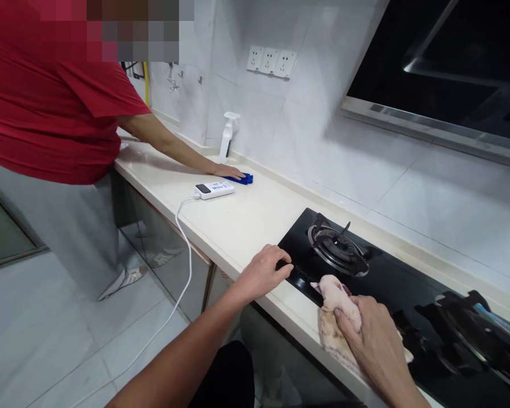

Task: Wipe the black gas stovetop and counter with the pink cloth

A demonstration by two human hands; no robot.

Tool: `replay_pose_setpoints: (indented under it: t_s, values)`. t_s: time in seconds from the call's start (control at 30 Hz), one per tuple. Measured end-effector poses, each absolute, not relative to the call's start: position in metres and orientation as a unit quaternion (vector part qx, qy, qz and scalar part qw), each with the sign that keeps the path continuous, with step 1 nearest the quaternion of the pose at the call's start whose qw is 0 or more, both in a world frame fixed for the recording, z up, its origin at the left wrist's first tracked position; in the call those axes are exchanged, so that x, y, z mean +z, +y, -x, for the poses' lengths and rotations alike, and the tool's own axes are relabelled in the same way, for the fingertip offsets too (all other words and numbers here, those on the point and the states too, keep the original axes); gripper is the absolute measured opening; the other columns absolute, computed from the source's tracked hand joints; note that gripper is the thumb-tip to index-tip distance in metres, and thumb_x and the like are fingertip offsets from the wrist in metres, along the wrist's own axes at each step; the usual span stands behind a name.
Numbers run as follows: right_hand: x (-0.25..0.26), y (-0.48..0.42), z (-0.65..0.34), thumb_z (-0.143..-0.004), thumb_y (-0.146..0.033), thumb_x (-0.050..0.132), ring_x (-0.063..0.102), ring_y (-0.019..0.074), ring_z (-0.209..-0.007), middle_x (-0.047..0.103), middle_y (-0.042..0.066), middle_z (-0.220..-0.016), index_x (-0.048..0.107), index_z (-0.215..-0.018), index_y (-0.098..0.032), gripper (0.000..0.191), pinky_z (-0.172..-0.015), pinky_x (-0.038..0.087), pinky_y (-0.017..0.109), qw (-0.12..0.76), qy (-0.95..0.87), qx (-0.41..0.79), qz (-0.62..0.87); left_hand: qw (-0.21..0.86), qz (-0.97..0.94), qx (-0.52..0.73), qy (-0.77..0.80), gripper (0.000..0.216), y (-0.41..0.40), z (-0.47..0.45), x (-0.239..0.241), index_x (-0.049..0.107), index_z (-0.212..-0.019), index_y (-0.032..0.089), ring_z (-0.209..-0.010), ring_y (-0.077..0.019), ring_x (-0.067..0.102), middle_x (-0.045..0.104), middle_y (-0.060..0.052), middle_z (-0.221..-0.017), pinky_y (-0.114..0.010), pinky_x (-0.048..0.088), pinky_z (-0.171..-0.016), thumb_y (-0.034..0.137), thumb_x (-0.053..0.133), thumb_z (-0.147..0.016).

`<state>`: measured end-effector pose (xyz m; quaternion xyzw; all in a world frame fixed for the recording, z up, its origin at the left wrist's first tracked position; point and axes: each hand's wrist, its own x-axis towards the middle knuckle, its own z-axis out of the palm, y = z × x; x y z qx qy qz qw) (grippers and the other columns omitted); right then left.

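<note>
My right hand (376,334) grips a stained, pale pink-and-beige cleaning cloth (335,311). The cloth is bunched under my fingers and hangs partly over the counter's front edge, its upper part on the black gas stove (378,294). My left hand (268,273) hovers by the stove's front left corner, fingers bent, with a gap between thumb and forefinger and nothing visible in it. Behind these fingers sits the left burner (338,246) with its black pan support. Whether my left fingertips touch the glass is hard to tell.
A person in a red shirt (59,107) presses a blue cloth (243,179) on the pale counter (229,226). Near that hand are a white power bank (215,190), its cable (190,266) trailing to the floor, and a spray bottle (228,139). A range hood (446,73) overhangs the right side.
</note>
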<state>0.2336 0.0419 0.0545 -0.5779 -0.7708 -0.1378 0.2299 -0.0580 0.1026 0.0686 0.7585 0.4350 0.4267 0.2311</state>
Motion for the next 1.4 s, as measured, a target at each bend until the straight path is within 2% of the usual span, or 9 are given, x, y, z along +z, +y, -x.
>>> replay_pose_setpoints:
  t_s: [0.47,0.73,1.2,1.4]
  values:
    - [0.067,0.085,-0.212,-0.103,-0.049,0.043,0.054,0.0302,-0.092,0.063,0.010,-0.104,0.059,-0.111,-0.020,0.034,-0.079,0.038,0.040,0.139,-0.742,-0.149,0.638,0.215,-0.762,0.431,0.433,0.012,0.104,0.057,0.066,0.067,-0.101,0.023,-0.108,-0.0225,0.061,0.070,-0.004,-0.105,-0.036,0.049,-0.091,0.028,0.056,-0.099]
    - [0.059,0.072,-0.208,-0.103,-0.045,0.042,0.052,0.0310,-0.091,0.062,0.012,-0.103,0.059,-0.107,-0.019,0.032,-0.081,0.040,0.042,0.162,-0.741,-0.193,0.623,0.206,-0.761,0.440,0.430,0.010,0.107,0.056,0.064,0.067,-0.098,0.022,-0.107,-0.0220,0.062,0.070,-0.004,-0.102,-0.036,0.049,-0.093,0.026,0.058,-0.096]
    - [0.050,0.037,-0.230,-0.100,-0.053,0.046,0.051,0.0270,-0.087,0.058,0.007,-0.098,0.058,-0.104,-0.024,0.032,-0.077,0.042,0.042,0.240,-0.786,-0.120,0.557,0.226,-0.762,0.426,0.432,0.014,0.104,0.058,0.067,0.068,-0.103,0.022,-0.107,-0.0231,0.063,0.070,-0.006,-0.106,-0.035,0.052,-0.091,0.030,0.058,-0.098]
    - [0.047,0.021,-0.244,-0.100,-0.050,0.049,0.055,0.0303,-0.103,0.061,0.009,-0.108,0.057,-0.110,-0.025,0.029,-0.085,0.045,0.045,0.254,-0.802,-0.108,0.530,0.242,-0.759,0.420,0.436,0.013,0.103,0.059,0.069,0.068,-0.103,0.023,-0.109,-0.0233,0.062,0.069,-0.005,-0.107,-0.036,0.051,-0.092,0.029,0.058,-0.098]
